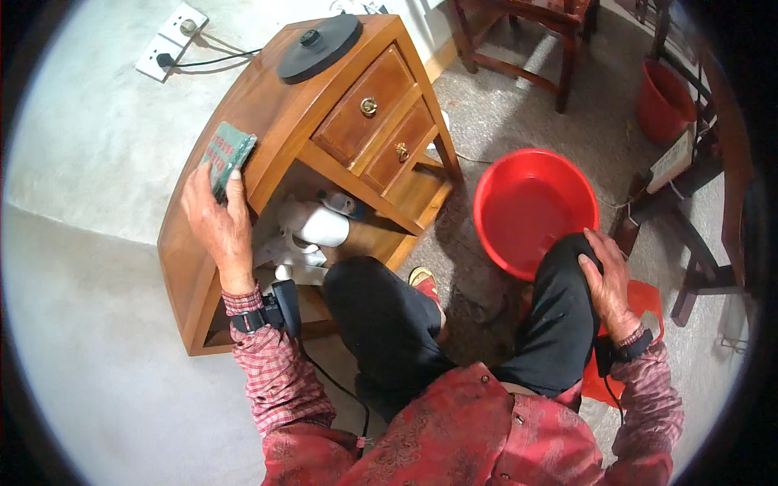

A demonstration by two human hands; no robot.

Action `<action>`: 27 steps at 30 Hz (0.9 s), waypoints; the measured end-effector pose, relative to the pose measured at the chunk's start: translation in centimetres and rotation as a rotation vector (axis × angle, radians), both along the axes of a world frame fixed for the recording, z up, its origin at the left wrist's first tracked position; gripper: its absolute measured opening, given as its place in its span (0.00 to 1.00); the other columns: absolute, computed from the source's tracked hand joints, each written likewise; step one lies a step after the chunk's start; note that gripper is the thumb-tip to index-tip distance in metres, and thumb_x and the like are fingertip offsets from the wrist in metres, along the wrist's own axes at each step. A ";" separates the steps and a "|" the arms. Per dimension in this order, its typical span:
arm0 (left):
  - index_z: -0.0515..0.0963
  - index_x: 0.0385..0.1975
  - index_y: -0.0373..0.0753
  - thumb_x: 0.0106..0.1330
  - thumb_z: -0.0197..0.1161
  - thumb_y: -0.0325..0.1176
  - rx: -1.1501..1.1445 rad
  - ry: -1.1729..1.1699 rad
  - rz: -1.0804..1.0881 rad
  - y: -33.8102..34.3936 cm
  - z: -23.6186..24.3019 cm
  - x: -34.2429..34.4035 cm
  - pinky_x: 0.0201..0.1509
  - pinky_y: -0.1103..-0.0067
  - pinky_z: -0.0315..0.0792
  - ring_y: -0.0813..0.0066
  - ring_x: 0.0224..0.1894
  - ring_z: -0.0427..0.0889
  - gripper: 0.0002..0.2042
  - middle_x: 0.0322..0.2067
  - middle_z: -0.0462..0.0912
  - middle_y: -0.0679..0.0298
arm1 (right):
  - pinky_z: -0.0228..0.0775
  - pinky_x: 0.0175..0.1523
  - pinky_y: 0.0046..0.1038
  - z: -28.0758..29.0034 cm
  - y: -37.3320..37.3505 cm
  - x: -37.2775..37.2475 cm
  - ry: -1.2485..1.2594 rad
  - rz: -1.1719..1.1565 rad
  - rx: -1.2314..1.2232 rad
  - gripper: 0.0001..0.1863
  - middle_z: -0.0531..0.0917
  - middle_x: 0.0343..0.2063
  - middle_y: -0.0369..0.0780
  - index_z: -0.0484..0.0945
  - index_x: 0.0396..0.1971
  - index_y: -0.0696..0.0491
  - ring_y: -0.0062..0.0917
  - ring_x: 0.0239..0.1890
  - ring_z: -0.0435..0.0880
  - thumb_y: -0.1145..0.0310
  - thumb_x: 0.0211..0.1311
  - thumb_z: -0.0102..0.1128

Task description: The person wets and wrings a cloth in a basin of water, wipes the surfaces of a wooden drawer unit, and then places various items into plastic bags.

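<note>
Nearest the camera is the person's red patterned shirt, with both checked sleeves reaching forward and dark trousers bent at the knees. The right hand (606, 279) lies flat and spread over the right knee, holding nothing. The left hand (217, 220) presses a green scouring pad (227, 156) against the top edge of a small wooden cabinet (267, 105), fingers laid over the pad's lower half, thumb at its side.

The pad looks thin, light and bendable, with a rough face that should grip rather than slip; it is likely to fold if pinched at a corner, so a flat palm-and-fingers hold across its middle, as here, seems the steadiest. It would probably not break or bruise.

A red basin (535, 209) stands on the floor just beside the right knee; whether it holds water cannot be told. A black round base (320, 47) sits on the cabinet top, near the wall sockets. In the cabinet's open shelf lie white things (312, 227), partly shadowed and too jumbled to name. The pad's underside is hidden by the hand, and a red stool under the person is mostly covered. A second red bucket (664, 101) stands farther off among chair legs.
</note>
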State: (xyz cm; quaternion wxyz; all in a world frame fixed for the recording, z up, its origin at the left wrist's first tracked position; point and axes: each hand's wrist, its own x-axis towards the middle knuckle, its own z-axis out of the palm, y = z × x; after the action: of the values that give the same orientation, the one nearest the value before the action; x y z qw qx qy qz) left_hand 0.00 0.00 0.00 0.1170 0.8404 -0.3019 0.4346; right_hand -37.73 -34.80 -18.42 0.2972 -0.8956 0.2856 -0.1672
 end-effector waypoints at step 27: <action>0.82 0.28 0.35 0.56 0.66 0.39 0.408 1.273 -0.693 -20.4 -23.9 -6.6 0.38 0.63 0.74 0.53 0.32 0.83 0.12 0.26 0.83 0.49 | 0.65 0.63 0.37 0.0 -0.4 -2.1 -0.063 -0.042 -0.014 0.24 0.77 0.56 0.48 0.75 0.57 0.53 0.44 0.58 0.74 0.60 0.62 0.62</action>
State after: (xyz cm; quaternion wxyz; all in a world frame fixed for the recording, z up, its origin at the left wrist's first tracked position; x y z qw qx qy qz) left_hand -6.56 -20.37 -23.87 0.2408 0.7911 -0.4979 -0.2613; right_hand -39.82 -35.22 -18.46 0.2964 -0.8858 0.2935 -0.2033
